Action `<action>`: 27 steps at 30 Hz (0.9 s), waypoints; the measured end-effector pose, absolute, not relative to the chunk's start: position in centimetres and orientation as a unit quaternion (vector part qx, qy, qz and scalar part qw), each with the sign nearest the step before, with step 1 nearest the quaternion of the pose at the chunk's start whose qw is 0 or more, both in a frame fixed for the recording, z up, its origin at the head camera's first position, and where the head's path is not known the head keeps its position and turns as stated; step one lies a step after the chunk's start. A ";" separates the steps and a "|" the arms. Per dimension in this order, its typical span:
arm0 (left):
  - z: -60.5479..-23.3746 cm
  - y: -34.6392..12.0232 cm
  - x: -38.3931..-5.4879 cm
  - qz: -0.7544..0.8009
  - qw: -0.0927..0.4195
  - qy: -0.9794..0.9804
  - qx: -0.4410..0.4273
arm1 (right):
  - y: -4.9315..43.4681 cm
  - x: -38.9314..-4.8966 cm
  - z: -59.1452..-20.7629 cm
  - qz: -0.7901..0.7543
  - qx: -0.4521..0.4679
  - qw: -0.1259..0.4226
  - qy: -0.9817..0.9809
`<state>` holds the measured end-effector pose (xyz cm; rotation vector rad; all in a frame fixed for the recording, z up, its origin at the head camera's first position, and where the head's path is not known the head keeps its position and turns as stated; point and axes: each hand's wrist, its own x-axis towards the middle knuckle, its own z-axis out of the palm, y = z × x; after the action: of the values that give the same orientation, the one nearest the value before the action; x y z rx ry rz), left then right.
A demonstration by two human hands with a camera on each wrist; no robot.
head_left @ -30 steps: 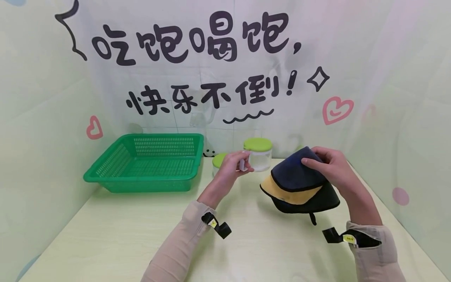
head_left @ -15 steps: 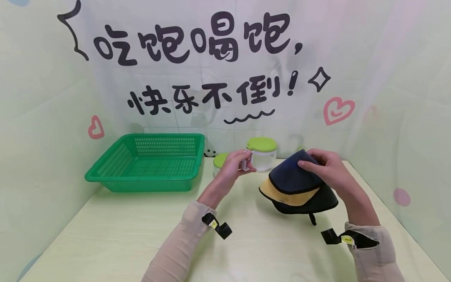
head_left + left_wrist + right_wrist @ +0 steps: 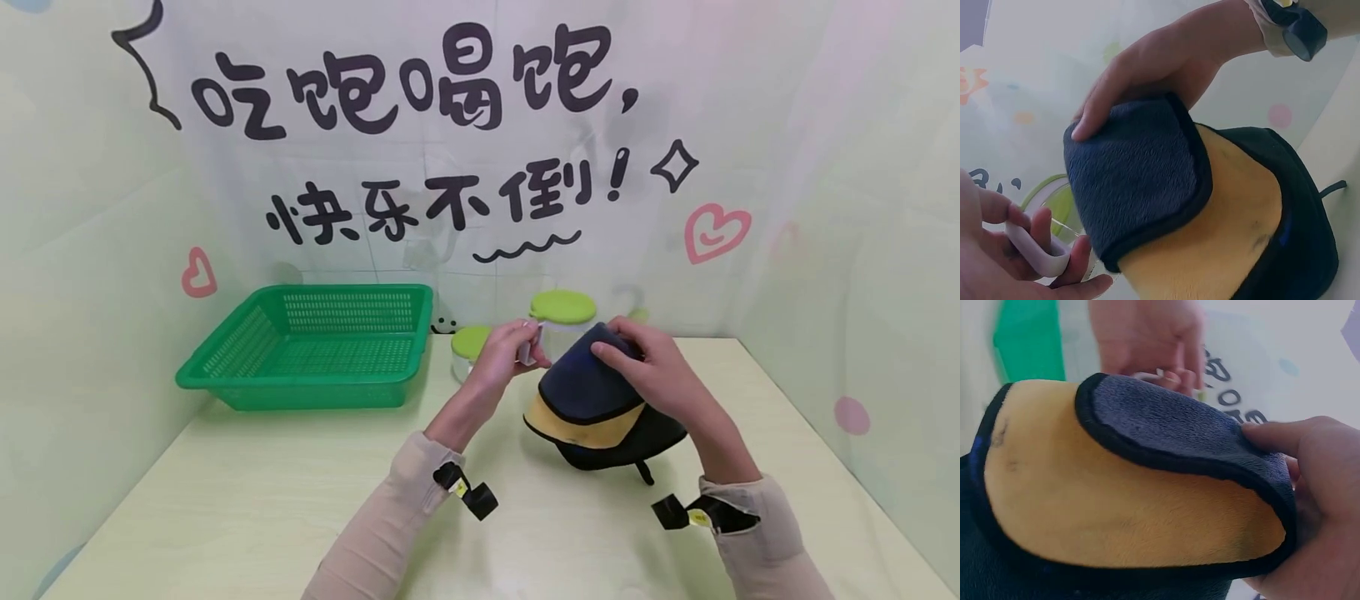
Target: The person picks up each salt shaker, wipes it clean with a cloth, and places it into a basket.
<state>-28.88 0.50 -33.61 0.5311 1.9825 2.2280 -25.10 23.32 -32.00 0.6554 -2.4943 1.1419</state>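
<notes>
In the head view my left hand [image 3: 510,350] has its fingers curled through the white handle [image 3: 531,343] of a clear canister [image 3: 555,337] with a green lid [image 3: 564,307]. My right hand [image 3: 660,367] pinches a folded cleaning cloth [image 3: 588,375], dark blue on one side and yellow on the other, edged in black. The cloth hangs in loose folds in front of the canister and covers part of its side. A small black loop [image 3: 645,472] dangles from its lower edge. In the left wrist view, my right thumb presses on the cloth's blue face [image 3: 1141,169].
A second, lower canister [image 3: 468,343] with a green lid stands behind my left hand, partly hidden. At the back left of the pale wooden table [image 3: 247,500] sits a green plastic basket [image 3: 307,396]. A printed curtain [image 3: 360,150] hangs behind everything.
My right hand has carried the cloth leftward, so it now overlaps the held canister. The left hand and the canister have shifted slightly right.
</notes>
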 end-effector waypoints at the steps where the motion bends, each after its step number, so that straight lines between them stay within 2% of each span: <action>1: -33.6 0.5 -28.8 0.734 0.055 0.654 0.174 | 22.9 -25.1 -32.1 0.394 0.226 0.167 -0.875; 9: -33.2 0.7 -28.2 0.724 0.053 0.666 0.173 | 20.9 -25.0 -33.1 0.407 0.212 0.231 -0.858; 16: -33.0 0.7 -27.9 0.719 0.061 0.667 0.184 | 20.2 -25.0 -33.6 0.338 0.233 0.282 -0.867; 22: -33.1 0.9 -27.9 0.718 0.060 0.671 0.178 | 20.0 -25.1 -33.9 0.305 0.236 0.264 -0.884; 27: -33.0 0.8 -27.9 0.721 0.046 0.668 0.177 | 20.1 -25.1 -34.0 0.295 0.232 0.214 -0.902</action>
<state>-27.87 0.79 -33.01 0.5412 2.0398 2.2005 -25.08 20.11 -33.99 0.6435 -2.5014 0.8195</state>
